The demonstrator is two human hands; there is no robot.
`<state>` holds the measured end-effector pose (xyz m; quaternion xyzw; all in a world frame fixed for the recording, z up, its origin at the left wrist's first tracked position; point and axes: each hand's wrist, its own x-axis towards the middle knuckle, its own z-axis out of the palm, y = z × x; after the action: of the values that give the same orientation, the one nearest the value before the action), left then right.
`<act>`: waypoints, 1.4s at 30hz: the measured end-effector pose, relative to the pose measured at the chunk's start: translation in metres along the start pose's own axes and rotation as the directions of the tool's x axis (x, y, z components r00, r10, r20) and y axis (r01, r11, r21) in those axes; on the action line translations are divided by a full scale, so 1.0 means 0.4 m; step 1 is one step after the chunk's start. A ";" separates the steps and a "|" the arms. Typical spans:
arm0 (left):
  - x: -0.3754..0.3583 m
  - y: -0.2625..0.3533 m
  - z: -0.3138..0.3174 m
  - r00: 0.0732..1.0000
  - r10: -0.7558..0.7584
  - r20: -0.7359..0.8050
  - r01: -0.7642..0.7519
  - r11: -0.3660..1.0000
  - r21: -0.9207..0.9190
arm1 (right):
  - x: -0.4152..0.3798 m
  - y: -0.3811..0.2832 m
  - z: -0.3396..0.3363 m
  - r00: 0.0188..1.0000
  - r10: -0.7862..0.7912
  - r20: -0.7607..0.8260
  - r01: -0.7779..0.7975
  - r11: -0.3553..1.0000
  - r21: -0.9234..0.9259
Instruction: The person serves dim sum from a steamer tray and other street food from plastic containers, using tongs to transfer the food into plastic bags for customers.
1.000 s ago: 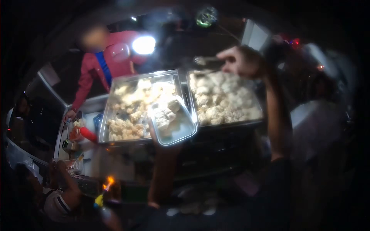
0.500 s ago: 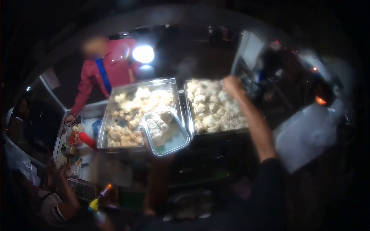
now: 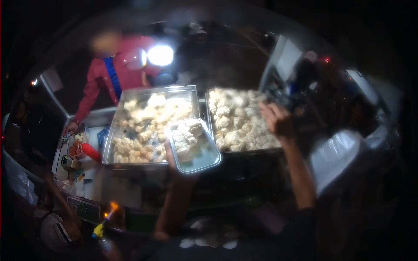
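Note:
My left hand (image 3: pixel 170 152) holds a clear rectangular container (image 3: pixel 198 161) by its left side, over the front right corner of the left tray. Several pale, lumpy pieces (image 3: pixel 187 135) lie in its upper part. The left metal tray (image 3: pixel 109 145) holds smaller, similar pieces, and the right tray (image 3: pixel 209 126) is heaped with larger ones. Above the right edge of that heap is my right hand (image 3: pixel 276 119), its fingers apart and nothing visible in them.
Across the trays stands a person in a red jacket (image 3: pixel 93 82). A red bottle (image 3: pixel 91 152) and small containers sit at the left. Lower left, a hand holds a lit torch (image 3: pixel 99 229). A white plastic bag (image 3: pixel 337 156) hangs at the right.
My right hand has moved down and right, and its fingers have spread. The container appears slightly further right and the trays slightly further left. The torch flame is larger.

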<state>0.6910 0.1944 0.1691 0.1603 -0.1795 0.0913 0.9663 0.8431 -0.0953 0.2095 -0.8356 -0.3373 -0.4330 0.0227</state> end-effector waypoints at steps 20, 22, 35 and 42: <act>0.002 -0.081 0.019 0.983 -0.114 -0.145 0.101 0.990 -0.095 | 0.093 -0.268 -0.309 0.979 0.112 0.172 -0.168 0.919 0.356; -0.006 -0.098 0.010 0.983 -0.070 -0.168 0.060 0.996 -0.059 | 0.096 -0.302 -0.312 0.966 0.131 0.224 -0.205 0.916 0.346; -0.021 -0.100 0.015 0.952 0.226 -0.205 -0.197 0.968 0.155 | 0.140 -0.383 -0.331 0.901 0.146 0.408 -0.248 0.946 0.210; -0.023 -0.077 0.026 0.953 0.248 -0.175 -0.239 0.968 0.070 | 0.160 -0.370 -0.347 0.922 0.140 0.361 -0.250 0.927 0.280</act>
<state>0.6865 0.1611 0.1661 0.1511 -0.1062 0.2283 0.9559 0.6840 0.0078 0.3056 -0.9116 -0.3161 -0.2199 0.1442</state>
